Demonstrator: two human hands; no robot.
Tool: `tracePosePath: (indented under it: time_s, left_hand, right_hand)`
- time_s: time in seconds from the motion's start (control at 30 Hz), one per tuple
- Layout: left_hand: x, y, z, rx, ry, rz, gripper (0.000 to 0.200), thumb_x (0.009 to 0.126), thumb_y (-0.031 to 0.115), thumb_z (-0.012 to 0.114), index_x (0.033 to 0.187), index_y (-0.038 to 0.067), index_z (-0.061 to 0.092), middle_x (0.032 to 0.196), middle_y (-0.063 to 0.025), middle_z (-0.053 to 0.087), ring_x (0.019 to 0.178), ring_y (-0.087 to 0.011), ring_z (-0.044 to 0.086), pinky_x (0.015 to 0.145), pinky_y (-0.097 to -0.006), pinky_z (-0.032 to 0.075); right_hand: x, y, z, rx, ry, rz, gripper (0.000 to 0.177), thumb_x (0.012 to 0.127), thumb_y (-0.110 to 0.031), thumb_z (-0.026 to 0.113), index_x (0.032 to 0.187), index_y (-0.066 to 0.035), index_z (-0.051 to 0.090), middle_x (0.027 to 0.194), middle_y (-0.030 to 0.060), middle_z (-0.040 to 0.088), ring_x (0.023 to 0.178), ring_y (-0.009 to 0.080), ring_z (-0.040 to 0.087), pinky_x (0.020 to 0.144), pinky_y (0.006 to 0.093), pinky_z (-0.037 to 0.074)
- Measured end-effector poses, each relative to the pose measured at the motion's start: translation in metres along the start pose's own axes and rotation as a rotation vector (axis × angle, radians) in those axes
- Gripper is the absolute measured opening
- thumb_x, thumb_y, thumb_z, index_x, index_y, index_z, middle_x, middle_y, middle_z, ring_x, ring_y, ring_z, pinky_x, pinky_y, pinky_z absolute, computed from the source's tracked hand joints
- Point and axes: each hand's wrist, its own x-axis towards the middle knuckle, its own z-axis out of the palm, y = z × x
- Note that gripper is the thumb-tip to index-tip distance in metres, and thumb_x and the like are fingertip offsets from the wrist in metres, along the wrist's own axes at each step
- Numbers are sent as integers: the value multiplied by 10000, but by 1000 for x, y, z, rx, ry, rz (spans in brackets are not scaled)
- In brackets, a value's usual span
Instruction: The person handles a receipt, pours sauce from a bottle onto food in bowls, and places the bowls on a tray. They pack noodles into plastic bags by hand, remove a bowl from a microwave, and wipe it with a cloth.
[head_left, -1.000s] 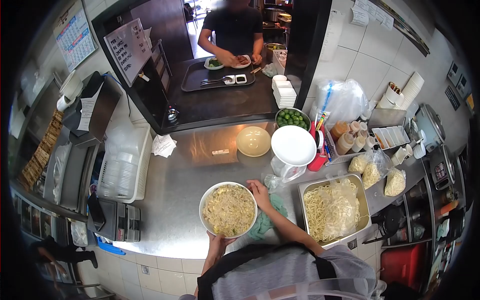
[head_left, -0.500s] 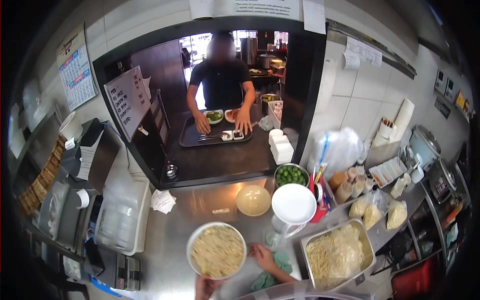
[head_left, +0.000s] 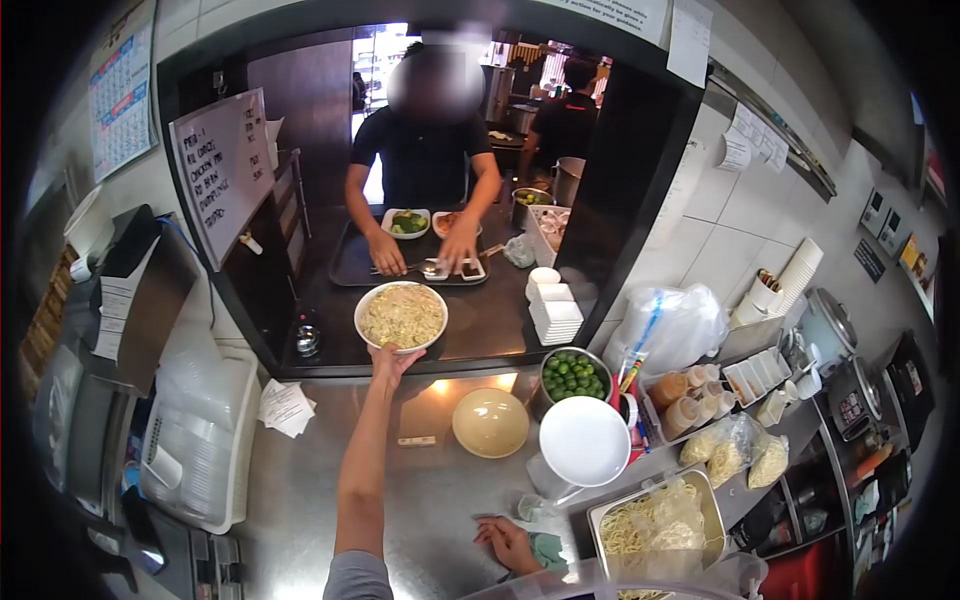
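Note:
My left hand holds a white bowl from below, fingers curled under its near side. The bowl is filled with pale, noodle-like food and hangs over the pass-through ledge, in front of a dark tray. My right hand lies low over the steel counter, fingers stretched out and apart. Beside its wrist is a green cloth, partly hidden. Across the ledge, a person's hands are at the tray, which bears small dishes and cutlery.
An empty beige bowl stands on the counter beside a pot of green limes and a round white lid-like top. A metal pan of noodles is at right. Papers and a plastic bin lie left.
My left hand has carried the bowl forward and up, from above the counter to the pass-through ledge. My right hand stays low by the cloth. Another person now shows in the back room.

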Motion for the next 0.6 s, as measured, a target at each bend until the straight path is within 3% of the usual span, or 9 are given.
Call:
tracePosePath:
  time_s: [0.03, 0.07, 0.2, 0.3, 0.37, 0.4, 0.47, 0.57, 0.6]
  left_hand:
    - [6, -6, -2, -23, 18, -9, 684, 708, -41, 382, 1291, 131, 69, 1283, -284, 304, 1018, -493, 511, 752, -558, 544]
    - [15, -17, -13, 36, -62, 32, 704, 821, 2, 376, 1336, 145, -82, 1214, -300, 407, 982, -443, 559, 785, -511, 540]
    - [-46, -8, 11, 363, -170, -115, 732, 986, 243, 266, 1244, 201, -418, 1016, -262, 590, 850, -314, 644, 766, -377, 531]
    - [-125, -15, -4, 675, -110, 38, 658, 931, 147, 469, 1403, 111, 12, 991, -205, 606, 848, -233, 639, 754, -350, 519]
    - [-175, -38, -48, 765, -170, 405, 320, 873, 66, 548, 1183, 61, 470, 947, -106, 620, 871, -179, 616, 766, -307, 494]
    - [-212, -36, -60, 940, -179, 499, 59, 855, 40, 551, 894, 41, 596, 910, -60, 613, 890, -162, 596, 789, -292, 470]
    - [-281, -36, -80, 1205, 21, 305, 72, 842, 43, 570, 867, 16, 632, 1026, -122, 619, 980, -229, 581, 855, -327, 445]
    - [-350, -43, -96, 1524, -29, 730, 109, 819, -11, 535, 872, 8, 627, 1074, -159, 605, 1063, -305, 542, 913, -373, 409]
    - [-361, -46, -99, 1507, -30, 721, 134, 805, -27, 519, 879, 9, 625, 1090, -167, 596, 1089, -323, 518, 925, -379, 400]
  right_hand:
    - [-2, -1, 1, -15, 1, 9, 222, 935, -39, 402, 1061, 86, 536, 819, 101, 603, 750, 149, 621, 695, 244, 517]
    - [-2, -3, 1, -31, 10, 10, 221, 936, -47, 406, 1062, 76, 541, 805, 98, 607, 739, 138, 616, 688, 241, 514]
    - [-2, -1, -1, -53, -12, -33, 229, 941, -75, 405, 1068, 52, 548, 813, 90, 604, 712, 117, 602, 668, 238, 509]
    - [-1, 4, 0, 21, -1, -2, 232, 942, -81, 405, 1066, 56, 547, 825, 84, 593, 711, 119, 602, 667, 242, 511]
    - [0, 13, 1, 59, 7, -25, 232, 943, -83, 404, 1069, 48, 548, 838, 77, 583, 713, 123, 603, 665, 245, 513]
    - [0, 15, 0, 62, 7, -32, 231, 943, -83, 404, 1069, 46, 549, 838, 77, 582, 714, 125, 604, 664, 245, 514]
    - [-1, 14, 0, 56, 10, -8, 222, 939, -75, 412, 1070, 36, 552, 837, 75, 579, 706, 126, 602, 656, 242, 512]
    - [-1, 14, 1, 81, 3, -19, 215, 936, -70, 419, 1068, 34, 553, 833, 71, 577, 693, 123, 598, 649, 242, 509]
    - [0, 14, 0, 67, 4, -30, 211, 933, -66, 424, 1068, 33, 552, 833, 70, 576, 693, 122, 597, 648, 240, 507]
